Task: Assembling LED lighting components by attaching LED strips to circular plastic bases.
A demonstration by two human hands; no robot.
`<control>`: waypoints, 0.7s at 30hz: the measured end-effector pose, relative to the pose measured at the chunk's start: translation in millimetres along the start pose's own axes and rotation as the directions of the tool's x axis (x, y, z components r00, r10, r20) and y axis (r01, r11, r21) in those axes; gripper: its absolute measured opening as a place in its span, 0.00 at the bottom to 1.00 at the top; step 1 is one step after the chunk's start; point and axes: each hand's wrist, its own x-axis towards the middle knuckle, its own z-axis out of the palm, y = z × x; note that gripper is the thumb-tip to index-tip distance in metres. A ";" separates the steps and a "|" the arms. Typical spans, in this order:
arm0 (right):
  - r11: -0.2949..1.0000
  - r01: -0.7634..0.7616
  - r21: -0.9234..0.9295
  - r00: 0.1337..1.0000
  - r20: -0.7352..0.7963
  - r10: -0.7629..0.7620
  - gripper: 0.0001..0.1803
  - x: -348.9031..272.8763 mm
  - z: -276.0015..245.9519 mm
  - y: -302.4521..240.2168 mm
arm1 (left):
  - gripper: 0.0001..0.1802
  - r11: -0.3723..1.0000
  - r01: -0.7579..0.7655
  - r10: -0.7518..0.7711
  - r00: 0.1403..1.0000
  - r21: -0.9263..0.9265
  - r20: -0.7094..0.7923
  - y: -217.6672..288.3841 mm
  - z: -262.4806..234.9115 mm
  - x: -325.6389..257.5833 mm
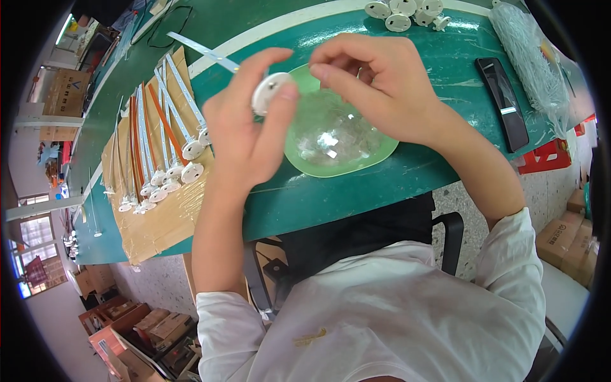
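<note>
White plastic, round and smooth: I see a small disc cap [270, 91] pinched between thumb and fingers of my left hand [249, 130], with a thin pale strip [202, 51] running off it up and to the left. My right hand [375, 86] sits just right of the left one, fingers curled in close together toward the disc; whether they grip anything small I cannot tell. Under both hands lies a shallow green dish [356, 156] with glossy clear bits heaped inside it. Left of my left hand, a brown cardboard sheet [162, 219] carries a row of finished strips with white round ends [167, 149]. Right of my right hand rests a flat black phone [503, 102]. Beyond the hands, more white discs [404, 11] cluster on the green tabletop [445, 57].
</note>
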 end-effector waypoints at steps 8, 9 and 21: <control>0.867 0.408 -0.286 0.826 0.520 -0.217 0.10 -8.8 -1.6 15.4 | 0.16 0.997 0.071 -0.066 0.993 0.043 -0.097 -9.1 3.3 2.2; 0.871 0.384 -0.306 0.812 0.561 -0.161 0.10 -9.5 -2.3 14.8 | 0.16 0.996 0.073 -0.069 0.993 0.042 -0.096 -8.2 4.7 2.4; 0.946 0.279 -0.166 0.851 0.499 -0.164 0.05 -3.4 -3.7 14.2 | 0.14 0.996 0.042 -0.039 0.999 0.077 -0.034 -1.2 3.5 3.4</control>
